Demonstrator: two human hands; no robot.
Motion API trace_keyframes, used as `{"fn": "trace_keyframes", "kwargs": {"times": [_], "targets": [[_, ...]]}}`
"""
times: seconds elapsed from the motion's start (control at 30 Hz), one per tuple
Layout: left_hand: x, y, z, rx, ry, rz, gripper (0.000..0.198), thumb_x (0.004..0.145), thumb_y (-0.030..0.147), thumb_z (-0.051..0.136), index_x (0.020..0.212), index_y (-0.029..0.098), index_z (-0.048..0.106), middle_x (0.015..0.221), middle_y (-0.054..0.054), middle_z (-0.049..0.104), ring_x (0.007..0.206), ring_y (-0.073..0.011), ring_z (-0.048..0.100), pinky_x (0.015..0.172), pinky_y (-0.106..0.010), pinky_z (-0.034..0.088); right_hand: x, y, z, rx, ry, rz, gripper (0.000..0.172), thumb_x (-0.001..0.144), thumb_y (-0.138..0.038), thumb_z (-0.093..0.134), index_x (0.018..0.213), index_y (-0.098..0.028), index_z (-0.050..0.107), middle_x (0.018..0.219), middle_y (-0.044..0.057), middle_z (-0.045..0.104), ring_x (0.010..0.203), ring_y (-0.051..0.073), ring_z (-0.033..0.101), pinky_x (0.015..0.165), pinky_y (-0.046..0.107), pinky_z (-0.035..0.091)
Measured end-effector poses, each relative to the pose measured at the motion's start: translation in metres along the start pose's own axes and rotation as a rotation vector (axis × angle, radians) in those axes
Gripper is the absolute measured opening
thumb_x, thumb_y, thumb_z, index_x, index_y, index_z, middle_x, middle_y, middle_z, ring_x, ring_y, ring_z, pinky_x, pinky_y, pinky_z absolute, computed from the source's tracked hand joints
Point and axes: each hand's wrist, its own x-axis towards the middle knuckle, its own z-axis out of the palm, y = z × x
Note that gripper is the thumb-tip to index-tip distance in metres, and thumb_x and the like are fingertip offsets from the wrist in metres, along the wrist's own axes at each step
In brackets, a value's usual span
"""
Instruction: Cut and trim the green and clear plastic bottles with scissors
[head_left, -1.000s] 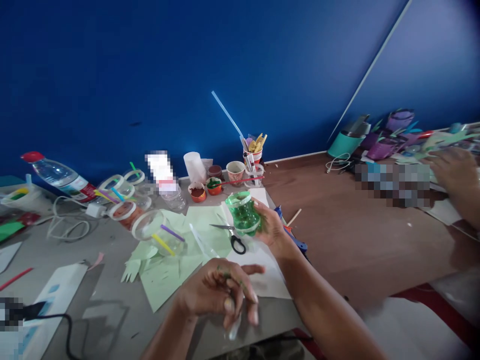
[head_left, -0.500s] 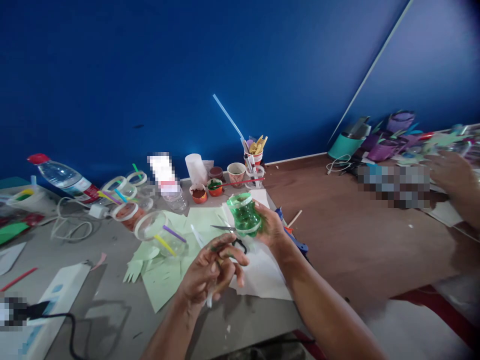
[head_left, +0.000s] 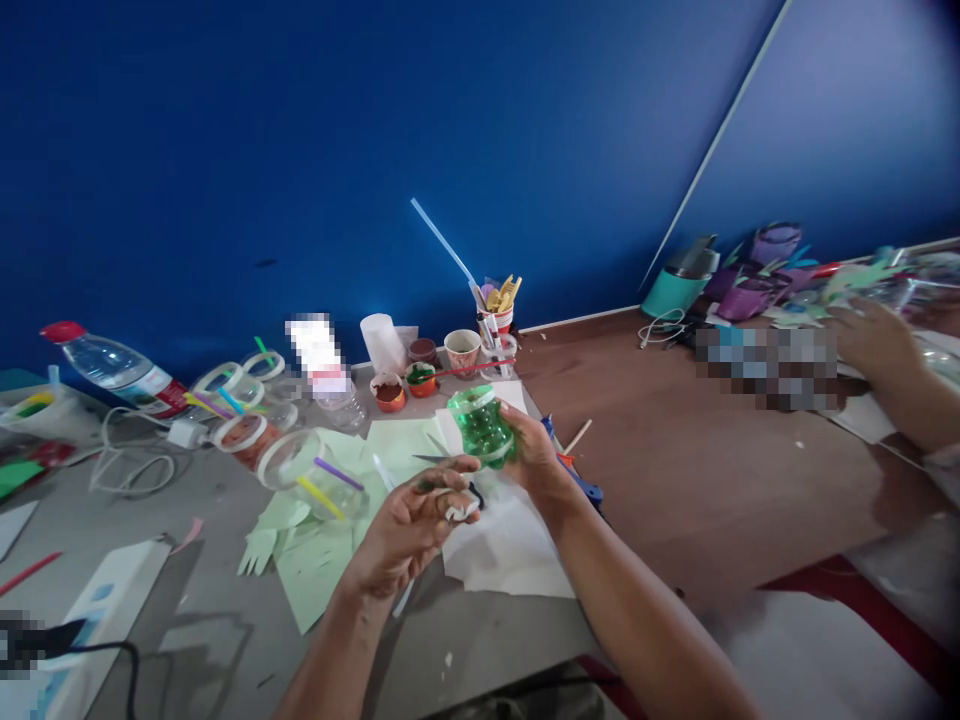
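My right hand point(head_left: 534, 440) is wrapped round a cut-off green plastic bottle point(head_left: 484, 428), tilted, with whitish bands at its rim and lower end. Close in front of it, my left hand point(head_left: 416, 520) pinches a small crumpled white piece point(head_left: 461, 512); I cannot tell whether it is paper or tape. Dark green smears mark its fingers. A thin white strip point(head_left: 405, 598) shows below that hand. Scissors point(head_left: 429, 457) lie behind the left hand, partly hidden. White paper point(head_left: 502, 540) and pale green paper point(head_left: 304, 590) lie under and beside the hands.
Clear plastic cups point(head_left: 289, 465) with straws and a red-capped bottle point(head_left: 112, 365) stand left. Paint pots point(head_left: 388, 392) and a cup of wooden cutlery point(head_left: 495, 315) line the wall. A glue gun point(head_left: 589, 490) lies right of the paper. Another person's hand point(head_left: 874, 335) is at far right.
My left hand's fingers have closed from a looser spread, and the crumpled white piece now shows at their tips. My right hand still holds the green bottle. The view has shifted slightly.
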Motion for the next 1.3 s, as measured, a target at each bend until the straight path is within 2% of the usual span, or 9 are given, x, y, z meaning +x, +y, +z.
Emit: {"fn": "trace_keyframes", "kwargs": {"times": [0.17,0.27,0.5,0.8,0.93,1.03,1.13,1.23,1.3], "targets": [[0.002,0.001,0.000,0.043,-0.092,-0.017,0.011,0.072,0.022,0.076,0.079,0.015,0.070,0.119,-0.011,0.058,0.060,-0.0063,0.057,0.064,-0.026,0.045,0.000,0.001,-0.001,0.006,-0.017,-0.001,0.023,0.067,-0.034,0.072,0.083,-0.019,0.068,0.071,-0.002,0.068,0.060,0.014,0.058,0.056,0.025,0.045],[0.003,0.001,0.000,0.052,-0.116,0.059,0.016,0.073,0.029,0.075,0.076,0.016,0.067,0.113,-0.009,0.057,0.065,-0.0090,0.058,0.064,-0.026,0.042,0.000,0.002,-0.001,0.014,-0.014,0.001,0.023,0.066,-0.033,0.073,0.084,-0.020,0.068,0.069,-0.002,0.067,0.060,0.015,0.059,0.054,0.024,0.045],[0.000,-0.002,0.001,0.158,-0.262,0.107,0.038,0.084,0.046,0.060,0.064,0.014,0.061,0.070,-0.003,0.052,0.064,-0.0111,0.048,0.065,-0.027,0.038,-0.001,0.001,-0.001,0.047,0.021,0.051,0.026,0.065,-0.031,0.074,0.088,-0.020,0.068,0.071,-0.003,0.069,0.062,0.014,0.062,0.055,0.023,0.047],[-0.004,0.007,0.023,0.360,-0.654,-0.183,0.022,0.079,0.034,0.070,0.073,0.013,0.070,0.085,-0.010,0.062,0.073,-0.0128,0.057,0.068,-0.024,0.046,-0.003,0.001,0.001,0.095,0.104,0.101,0.031,0.062,-0.028,0.075,0.092,-0.021,0.068,0.080,-0.002,0.073,0.066,0.017,0.064,0.057,0.026,0.049],[-0.005,0.003,0.029,0.328,-0.615,-0.181,0.038,0.084,0.042,0.061,0.062,0.012,0.066,0.088,-0.013,0.064,0.075,-0.0135,0.059,0.070,-0.024,0.048,-0.003,0.002,0.001,0.080,0.116,0.108,0.032,0.061,-0.028,0.076,0.091,-0.021,0.067,0.076,-0.002,0.073,0.065,0.018,0.065,0.057,0.027,0.050],[-0.004,0.000,0.029,0.302,-0.648,-0.124,0.047,0.088,0.048,0.052,0.057,0.014,0.063,0.075,-0.014,0.066,0.073,-0.0160,0.061,0.074,-0.029,0.049,-0.003,0.003,0.000,0.067,0.119,0.109,0.031,0.061,-0.029,0.075,0.090,-0.021,0.067,0.075,-0.002,0.072,0.065,0.018,0.065,0.055,0.027,0.049],[-0.004,-0.003,0.025,0.289,-0.735,-0.217,0.042,0.083,0.053,0.057,0.079,0.014,0.072,0.068,-0.012,0.066,0.070,-0.0185,0.063,0.072,-0.031,0.050,-0.004,0.002,0.000,0.034,0.135,0.112,0.033,0.062,-0.029,0.075,0.093,-0.021,0.067,0.077,-0.001,0.073,0.068,0.018,0.066,0.054,0.026,0.049],[-0.004,-0.007,0.022,0.308,-0.817,-0.397,0.062,0.077,0.062,0.059,0.113,0.012,0.067,0.070,-0.009,0.065,0.063,-0.0172,0.062,0.062,-0.027,0.050,-0.005,0.002,0.001,-0.002,0.096,0.092,0.034,0.064,-0.030,0.073,0.096,-0.021,0.066,0.081,0.001,0.073,0.075,0.021,0.067,0.058,0.029,0.051],[-0.004,-0.006,0.025,0.404,-0.772,-0.380,0.059,0.078,0.062,0.058,0.109,0.013,0.070,0.077,-0.009,0.064,0.067,-0.0162,0.062,0.064,-0.026,0.050,-0.005,0.001,0.002,-0.019,0.055,0.083,0.033,0.065,-0.031,0.072,0.095,-0.021,0.066,0.082,0.002,0.073,0.078,0.023,0.068,0.061,0.032,0.052]]}}
